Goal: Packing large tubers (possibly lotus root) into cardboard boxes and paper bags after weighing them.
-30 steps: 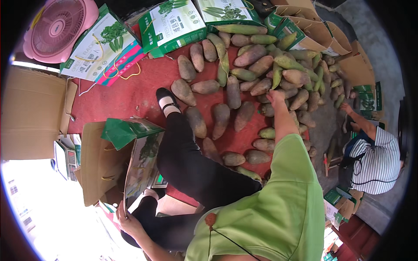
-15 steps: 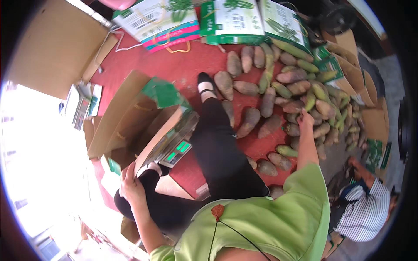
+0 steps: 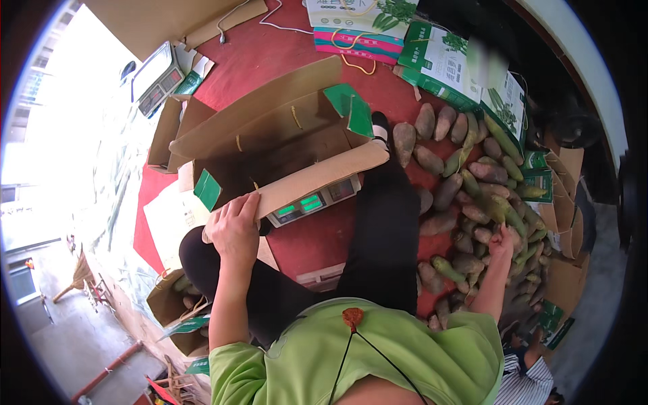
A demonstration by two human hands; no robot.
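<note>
My left hand (image 3: pixel 234 226) grips the near flap of an open cardboard carton (image 3: pixel 283 145), fingers over its edge. The carton stands on a digital scale (image 3: pixel 314 204) with lit green displays, between my legs. Its flaps with green corners are folded out; its inside is shadowed and the bottom is partly hidden. Over at the right, my right hand (image 3: pixel 501 241) is in a heap of purplish and green radishes. Its fingers are closed at the lower end of a green radish (image 3: pixel 497 210) on the heap; how firmly it holds cannot be seen.
Printed cartons (image 3: pixel 442 61) stand behind the radishes on the red floor covering (image 3: pixel 270 50). A second scale (image 3: pixel 160 79) sits at the far left. Open cartons (image 3: pixel 567 182) flank the heap on the right. A person in a striped top (image 3: pixel 530 385) is at lower right.
The view has swung left, so the carton and heap appear farther right. My left hand stays on the carton's flap. My right hand remains at the heap, its fingers closed by a green radish.
</note>
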